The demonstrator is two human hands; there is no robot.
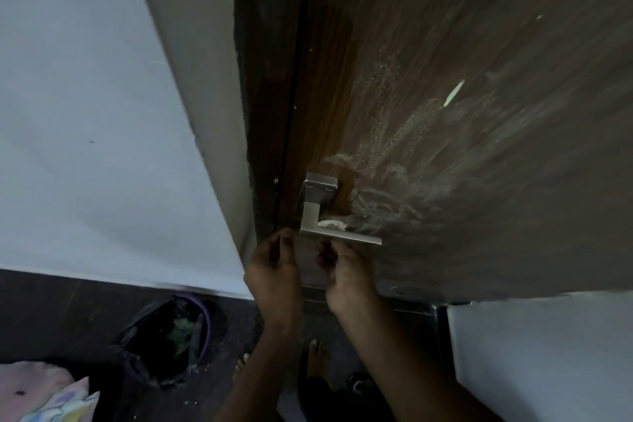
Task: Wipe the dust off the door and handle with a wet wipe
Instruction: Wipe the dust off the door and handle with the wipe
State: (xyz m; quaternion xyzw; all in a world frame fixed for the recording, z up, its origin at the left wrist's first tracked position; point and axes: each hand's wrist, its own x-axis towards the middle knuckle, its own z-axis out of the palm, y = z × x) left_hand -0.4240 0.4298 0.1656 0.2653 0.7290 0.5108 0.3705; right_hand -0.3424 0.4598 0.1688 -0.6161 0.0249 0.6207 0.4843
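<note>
Head view, looking down a dim doorway. Door [479,62]: brown wood grain, broad pale dust smears across the middle and around the handle [337,235]. Handle: square metal plate with two screws, lever running out to the right. A small white clump [332,224] sits on top of the lever against the door, possibly the wipe or wiped-off residue; cannot tell which.

Left hand [274,265]: just below the handle's left end, fingers curled, fingertips pinched together near the lever corner. What they pinch is too dark to make out. Right hand [346,274]: just under the lever's middle, fingers curled upward toward it; the grip appears closed, but whether it holds anything cannot be told. The two hands are near each other, not touching.

White wall [85,113] left of the door frame. On the floor [68,319] below: a bin [171,332] lined with a black bag, and a patterned cloth [51,397] at the lower-left corner. Bare feet [315,360] show between the forearms.
</note>
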